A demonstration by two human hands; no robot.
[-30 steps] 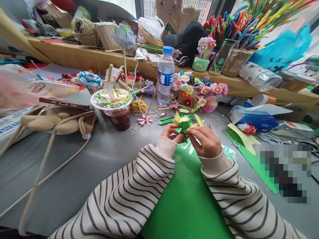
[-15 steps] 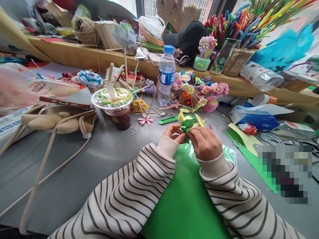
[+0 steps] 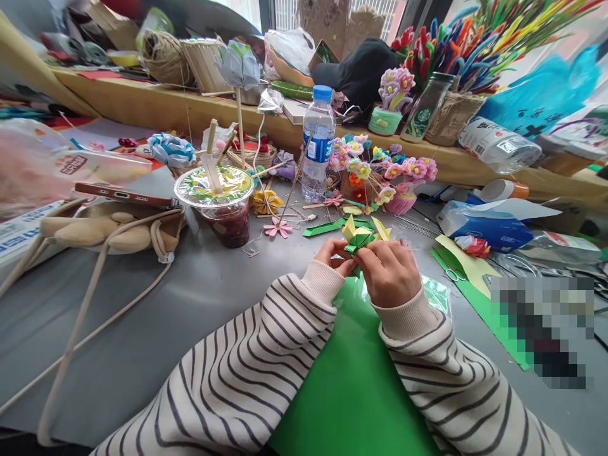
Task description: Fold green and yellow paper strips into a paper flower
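Note:
Between my two hands is a small folded paper piece (image 3: 357, 238), green below with pale yellow points on top. My left hand (image 3: 334, 256) pinches it from the left, fingers closed on its lower green part. From the right, my right hand (image 3: 390, 271) grips the same piece with thumb and fingers, its knuckles hiding part of it. Below my hands a shiny green sheet (image 3: 358, 380) lies on the grey table (image 3: 190, 316). Just behind the folded piece are green paper strips (image 3: 325, 228) and a yellow strip (image 3: 381, 229).
A lidded drink cup (image 3: 228, 215) stands left of my hands, near a pink paper flower (image 3: 278, 228). A water bottle (image 3: 317, 149) is behind them. Scissors (image 3: 455, 274) and a blue tissue pack (image 3: 484, 225) lie right. A corded bag (image 3: 118, 234) holds a phone (image 3: 126, 194).
The folded piece has turned and shifted slightly between my fingers, and more of the green strip behind it shows. My right hand has moved a little left; both hands still hold the piece.

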